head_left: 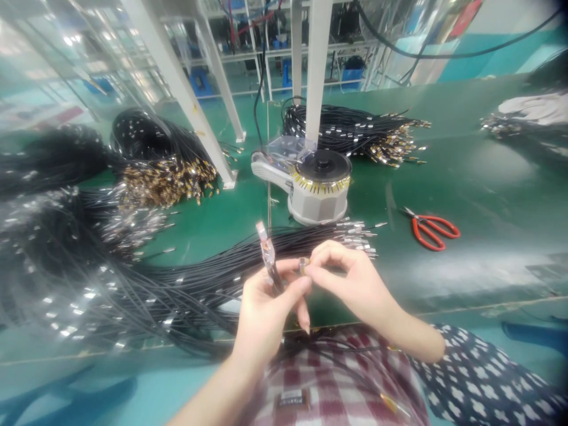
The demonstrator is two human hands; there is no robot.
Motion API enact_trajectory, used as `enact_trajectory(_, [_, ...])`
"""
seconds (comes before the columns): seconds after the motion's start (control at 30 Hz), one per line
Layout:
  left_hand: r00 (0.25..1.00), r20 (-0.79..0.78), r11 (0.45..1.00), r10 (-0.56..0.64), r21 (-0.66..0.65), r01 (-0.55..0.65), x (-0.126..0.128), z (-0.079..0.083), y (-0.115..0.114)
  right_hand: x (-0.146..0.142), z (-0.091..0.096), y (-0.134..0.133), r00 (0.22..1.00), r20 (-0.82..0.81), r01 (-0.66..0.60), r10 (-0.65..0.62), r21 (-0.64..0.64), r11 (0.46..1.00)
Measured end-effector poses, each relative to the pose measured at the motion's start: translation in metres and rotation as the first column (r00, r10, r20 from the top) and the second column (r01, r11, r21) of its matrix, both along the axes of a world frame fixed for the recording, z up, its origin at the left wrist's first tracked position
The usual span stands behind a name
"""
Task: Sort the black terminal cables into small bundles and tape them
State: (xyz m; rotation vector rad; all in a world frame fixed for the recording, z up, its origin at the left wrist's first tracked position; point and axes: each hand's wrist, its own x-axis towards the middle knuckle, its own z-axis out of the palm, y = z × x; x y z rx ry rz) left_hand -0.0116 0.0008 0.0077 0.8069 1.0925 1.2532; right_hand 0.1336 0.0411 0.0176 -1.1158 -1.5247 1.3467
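Note:
My left hand (266,307) is closed around black cables (276,279), whose shiny connector ends (265,242) stick up above the fingers. Between my two hands is a small grey-and-yellow piece (303,265), pinched by the right thumb and fingertips. My left index finger and thumb reach close to this piece; whether they touch it I cannot tell. My right hand (341,269) is closed at the fingertips. Beneath both hands lies a long bundle of black cables (213,263) with silvery ends. More cables hang over the plaid cloth (346,378) on my lap.
A round tape dispenser (317,204) stands behind my hands. Red-handled pliers (428,229) lie at the right on the green table (479,177). Coiled cable bundles (146,142) lie at the left, and another cable bundle (355,130) at the back. White metal posts (313,71) rise from the table.

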Motion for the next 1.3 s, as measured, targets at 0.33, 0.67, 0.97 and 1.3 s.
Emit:
enact_trajectory(0.33, [1.0,0.022,1.0,0.003,-0.017,-0.002,-0.0033,0.0005,0.0034,0.0,-0.0022,-0.0019,0.994,-0.093,-0.066,0.061,-0.052,0.996])
enact_trajectory(0.67, [0.998,0.046,0.999,-0.048,-0.014,0.048,-0.006,0.0006,0.0029,0.004,-0.0051,-0.0007,0.996,-0.066,-0.067,0.065,-0.027,0.997])
enact_trajectory(0.97, [0.996,0.066,0.992,-0.054,-0.106,0.061,-0.0073,-0.0015,0.0037,0.0044,-0.0064,-0.0004,0.999,-0.048,-0.018,0.02,0.047,0.999])
enact_trajectory(1.3, [0.997,0.065,0.994,-0.049,-0.099,0.055,-0.0066,0.001,0.0053,0.0009,-0.0048,0.0018,0.991,-0.103,-0.081,0.081,0.003,0.997])
